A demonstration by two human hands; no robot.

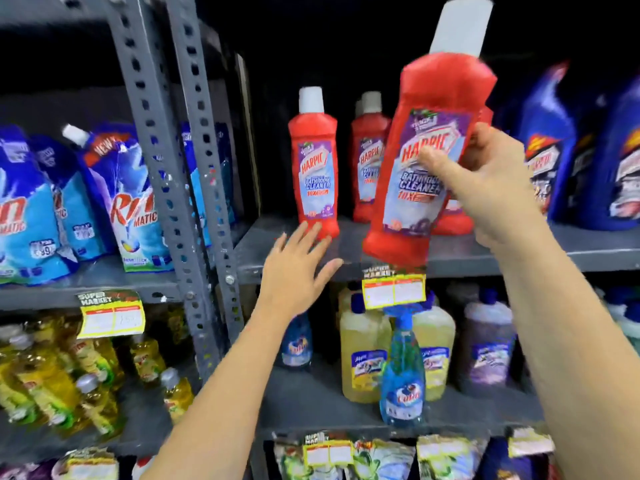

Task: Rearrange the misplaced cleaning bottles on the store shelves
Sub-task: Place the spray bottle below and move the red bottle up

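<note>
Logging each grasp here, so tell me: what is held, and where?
The right hand grips a red Harpic bottle at mid-body, over its label. The left hand holds nothing.

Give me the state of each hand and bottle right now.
Right hand: gripping the raised bottle.
Red Harpic bottle with white cap: held, tilted, off the shelf.
Left hand: open, empty.
Red Harpic bottle on grey shelf: upright, capped.
Blue spray bottle: upright.

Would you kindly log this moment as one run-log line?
right hand: grip on red Harpic bottle, tilted above shelf | left hand: open, empty, at shelf edge
</note>
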